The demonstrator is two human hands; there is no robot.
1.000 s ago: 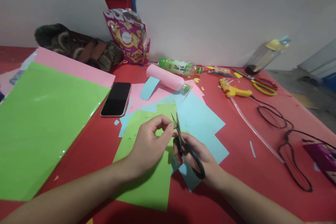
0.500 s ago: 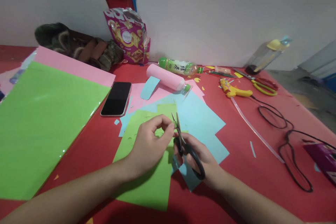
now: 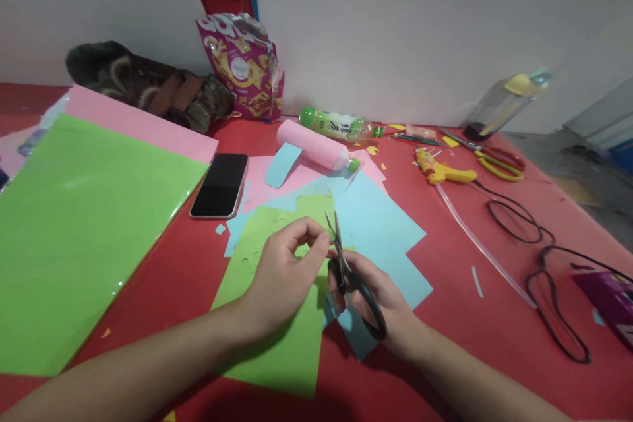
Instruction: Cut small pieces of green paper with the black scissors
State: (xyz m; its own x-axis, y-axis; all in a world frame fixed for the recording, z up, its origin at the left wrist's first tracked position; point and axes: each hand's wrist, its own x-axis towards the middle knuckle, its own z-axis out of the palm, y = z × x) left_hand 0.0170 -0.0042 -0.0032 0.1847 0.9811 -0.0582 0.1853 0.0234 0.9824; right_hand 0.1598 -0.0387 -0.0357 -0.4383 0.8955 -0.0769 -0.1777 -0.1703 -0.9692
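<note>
My right hand grips a pair of black-handled scissors, their blades slightly apart and pointing away from me. Thumb and forefinger of my left hand are pinched together on a small piece of green paper, mostly hidden by the fingertips and set against the blades. Beneath both hands lies a green paper sheet with small green clippings on it. Light blue paper spreads under and to the right of it. Just beyond is a bottle wrapped in pink paper, a blue paper strip leaning on it.
A phone and a large green sheet pack lie left. At the back are a snack bag and a green tea bottle. A yellow glue gun, its black cord and yellow-handled scissors lie right.
Almost nothing differs. The whole view has shifted very slightly; both hands keep the same hold, with the scissor blades still beside the left fingertips.
</note>
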